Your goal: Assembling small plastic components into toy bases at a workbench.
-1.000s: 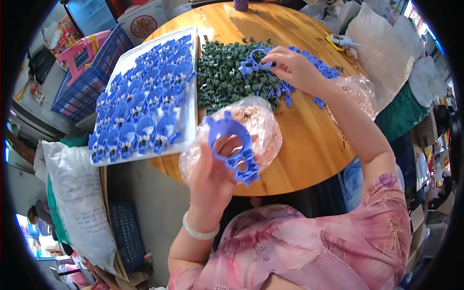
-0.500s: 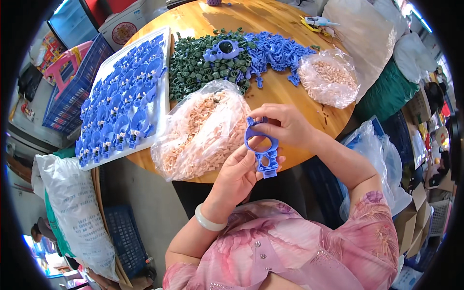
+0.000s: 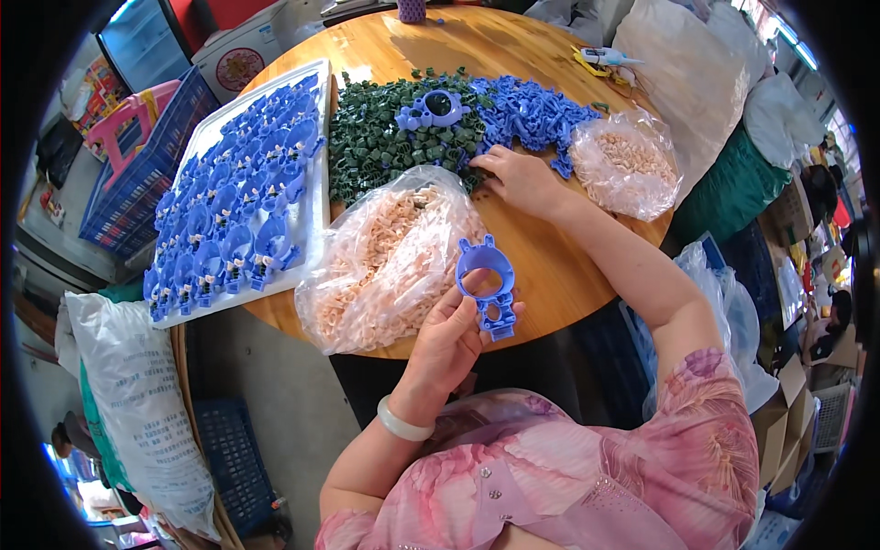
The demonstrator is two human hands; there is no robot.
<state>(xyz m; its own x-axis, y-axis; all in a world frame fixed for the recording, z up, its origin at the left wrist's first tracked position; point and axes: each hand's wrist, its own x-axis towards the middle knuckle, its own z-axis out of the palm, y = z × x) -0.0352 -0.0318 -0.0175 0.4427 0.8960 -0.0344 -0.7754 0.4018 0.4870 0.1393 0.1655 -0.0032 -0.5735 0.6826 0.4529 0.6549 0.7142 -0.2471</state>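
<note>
My left hand [image 3: 446, 337] is closed around the lower end of a blue plastic ring-shaped part [image 3: 486, 282]. The part stands upright over the table's near edge, with small ears on top and a smaller hole low down. My right hand [image 3: 527, 183] reaches forward over the table, its bent fingertips at the edge where the pile of dark green plastic pieces [image 3: 390, 137] meets the pile of small blue plastic pieces [image 3: 527, 105]. What those fingers pinch, if anything, is too small to make out. Another blue ring part [image 3: 442, 108] rests on the green pile.
A white tray [image 3: 316, 156] full of blue assembled parts stands on the left of the round wooden table [image 3: 550, 284]. Clear bags of peach-coloured pieces lie at the middle [image 3: 394, 266] and right [image 3: 628, 160]. A glue gun [image 3: 610, 57] lies at the back right.
My right hand has let go of the blue ring part and moved forward to the edge of the piles. The left hand keeps the part, roughly in place.
</note>
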